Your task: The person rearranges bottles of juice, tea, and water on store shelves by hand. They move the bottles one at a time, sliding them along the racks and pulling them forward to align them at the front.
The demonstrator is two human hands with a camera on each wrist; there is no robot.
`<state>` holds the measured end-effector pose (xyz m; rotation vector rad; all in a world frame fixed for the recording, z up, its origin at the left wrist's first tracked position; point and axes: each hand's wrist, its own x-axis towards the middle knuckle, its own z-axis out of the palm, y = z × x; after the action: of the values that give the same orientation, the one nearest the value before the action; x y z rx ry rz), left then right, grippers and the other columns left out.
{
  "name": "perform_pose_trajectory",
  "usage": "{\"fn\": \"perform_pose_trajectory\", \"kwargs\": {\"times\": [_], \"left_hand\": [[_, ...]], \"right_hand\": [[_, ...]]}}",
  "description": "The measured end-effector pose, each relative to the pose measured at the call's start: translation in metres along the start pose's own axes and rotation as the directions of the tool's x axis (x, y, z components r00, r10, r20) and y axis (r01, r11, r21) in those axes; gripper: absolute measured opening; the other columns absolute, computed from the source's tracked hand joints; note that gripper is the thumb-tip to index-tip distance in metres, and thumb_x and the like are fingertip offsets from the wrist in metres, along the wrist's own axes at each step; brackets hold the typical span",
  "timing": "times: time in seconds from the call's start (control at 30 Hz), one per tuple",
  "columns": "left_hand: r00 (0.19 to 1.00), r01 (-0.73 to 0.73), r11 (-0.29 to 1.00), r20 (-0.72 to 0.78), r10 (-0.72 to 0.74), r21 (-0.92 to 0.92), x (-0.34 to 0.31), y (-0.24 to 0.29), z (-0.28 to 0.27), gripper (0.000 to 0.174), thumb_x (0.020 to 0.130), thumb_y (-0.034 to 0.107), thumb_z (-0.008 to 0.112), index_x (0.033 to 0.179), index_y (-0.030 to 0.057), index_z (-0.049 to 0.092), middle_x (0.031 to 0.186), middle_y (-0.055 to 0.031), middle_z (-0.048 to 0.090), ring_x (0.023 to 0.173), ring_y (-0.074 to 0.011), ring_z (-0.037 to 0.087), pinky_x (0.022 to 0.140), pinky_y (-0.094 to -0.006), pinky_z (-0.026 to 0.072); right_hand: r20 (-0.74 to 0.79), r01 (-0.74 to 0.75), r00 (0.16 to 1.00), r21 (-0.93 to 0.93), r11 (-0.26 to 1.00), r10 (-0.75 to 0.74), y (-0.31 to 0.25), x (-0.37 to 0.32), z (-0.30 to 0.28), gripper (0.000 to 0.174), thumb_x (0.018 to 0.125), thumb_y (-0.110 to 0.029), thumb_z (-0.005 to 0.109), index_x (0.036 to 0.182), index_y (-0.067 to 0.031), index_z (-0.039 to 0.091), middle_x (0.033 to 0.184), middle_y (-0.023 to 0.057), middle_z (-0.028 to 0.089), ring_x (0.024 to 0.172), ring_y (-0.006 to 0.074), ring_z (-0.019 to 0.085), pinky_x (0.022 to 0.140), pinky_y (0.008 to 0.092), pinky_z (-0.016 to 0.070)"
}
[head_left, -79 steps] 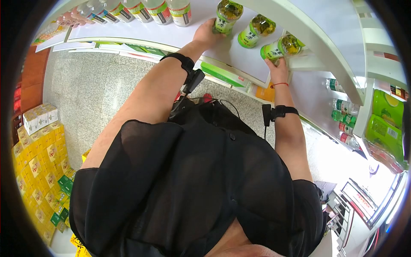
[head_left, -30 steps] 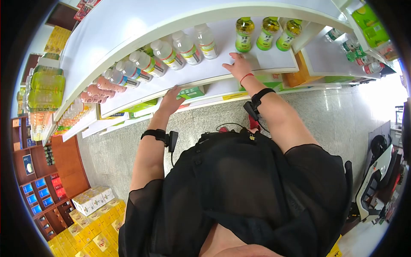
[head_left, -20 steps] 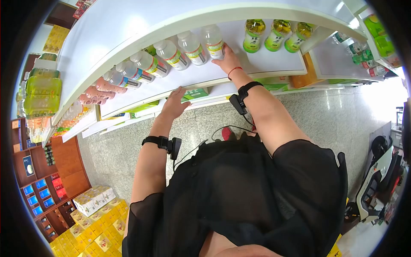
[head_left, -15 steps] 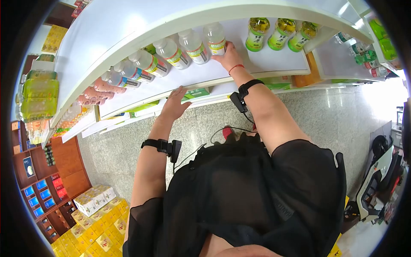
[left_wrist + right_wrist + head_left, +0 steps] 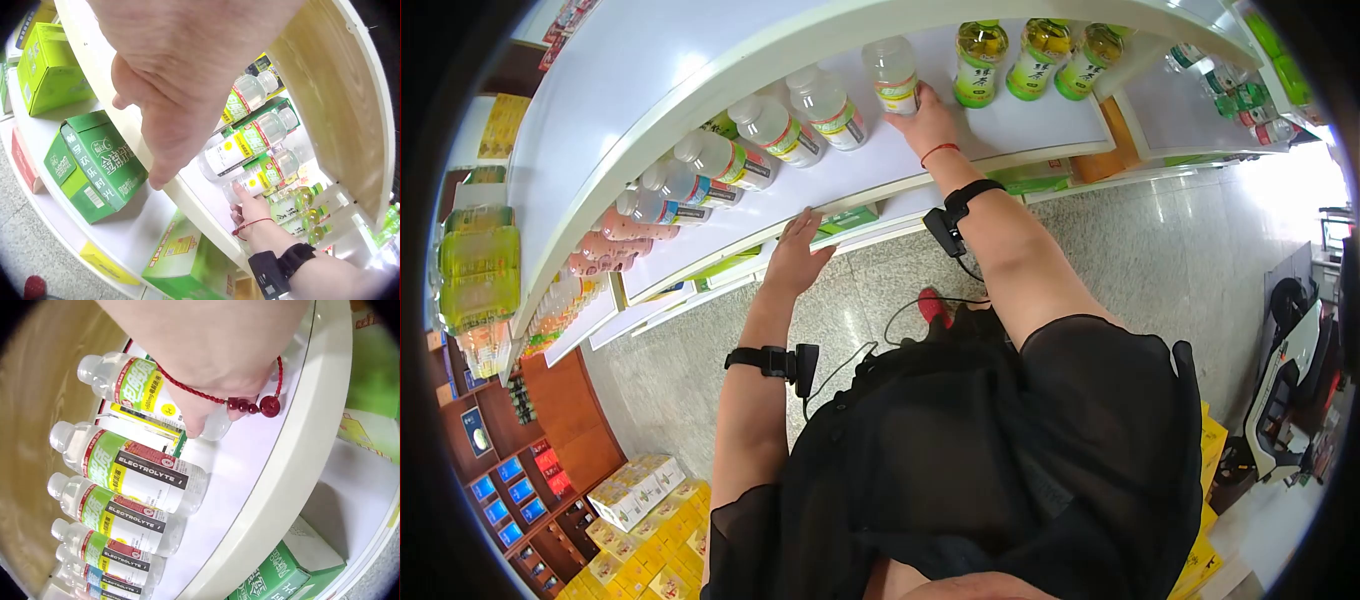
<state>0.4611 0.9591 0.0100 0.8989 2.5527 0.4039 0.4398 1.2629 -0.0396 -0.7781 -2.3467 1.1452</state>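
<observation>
My right hand (image 5: 930,128), with a red string at its wrist, grips the lower part of a clear electrolyte bottle (image 5: 893,72) standing on the white shelf (image 5: 1000,135). In the right wrist view, fingers and thumb are round that bottle (image 5: 134,382), partly hiding its label. A similar bottle (image 5: 828,108) stands to its left across a gap. Three green tea bottles (image 5: 980,65) stand to its right. My left hand (image 5: 798,258) rests with its fingertips at the shelf's front edge, fingers loosely extended, holding nothing.
More bottles (image 5: 730,162) line the shelf to the left, with pink ones (image 5: 635,225) beyond. Green boxes (image 5: 97,165) lie on the lower shelf. An upper shelf board (image 5: 700,95) overhangs the row. Yellow cartons (image 5: 655,550) are stacked at lower left.
My hands have let go of the green tea bottles held at first. My right hand has since taken hold of the electrolyte bottle, and its gap from the bottle on its left has widened.
</observation>
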Motion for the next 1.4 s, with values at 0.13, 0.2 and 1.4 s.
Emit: {"fn": "perform_pose_trajectory", "kwargs": {"times": [0.13, 0.2, 1.4], "left_hand": [[1.000, -0.001, 1.000, 0.007, 0.001, -0.003, 0.000, 0.002, -0.002, 0.062, 0.084, 0.030, 0.067, 0.138, 0.0081, 0.046, 0.149, -0.0166, 0.035, 0.138, -0.0323, 0.032, 0.113, -0.0386, 0.0301], [1.000, 0.001, 1.000, 0.010, -0.001, 0.000, 0.000, 0.002, -0.002, 0.063, 0.084, 0.030, 0.067, 0.138, 0.0078, 0.046, 0.149, -0.0171, 0.035, 0.138, -0.0327, 0.031, 0.113, -0.0386, 0.0301], [0.999, 0.044, 0.996, -0.020, -0.046, -0.080, -0.002, -0.003, 0.003, 0.063, 0.082, 0.031, 0.067, 0.138, 0.0092, 0.047, 0.150, -0.0129, 0.035, 0.139, -0.0297, 0.031, 0.112, -0.0385, 0.0312]], "right_hand": [[0.020, -0.016, 1.000, 0.017, 1.000, 0.016, -0.001, 0.000, -0.003, 0.076, 0.068, -0.033, 0.082, 0.130, -0.0068, 0.047, 0.126, 0.0139, 0.057, 0.112, 0.0310, 0.058, 0.093, 0.0391, 0.0486], [0.004, -0.011, 1.000, 0.017, 1.000, 0.011, -0.001, 0.000, -0.002, 0.075, 0.068, -0.032, 0.082, 0.130, -0.0069, 0.047, 0.126, 0.0139, 0.057, 0.112, 0.0309, 0.058, 0.093, 0.0391, 0.0485], [-0.007, -0.105, 0.994, 0.296, 0.949, 0.112, -0.001, -0.002, -0.007, 0.066, 0.065, -0.024, 0.083, 0.120, -0.0009, 0.054, 0.105, 0.0166, 0.066, 0.085, 0.0289, 0.068, 0.075, 0.0371, 0.0555]]}}
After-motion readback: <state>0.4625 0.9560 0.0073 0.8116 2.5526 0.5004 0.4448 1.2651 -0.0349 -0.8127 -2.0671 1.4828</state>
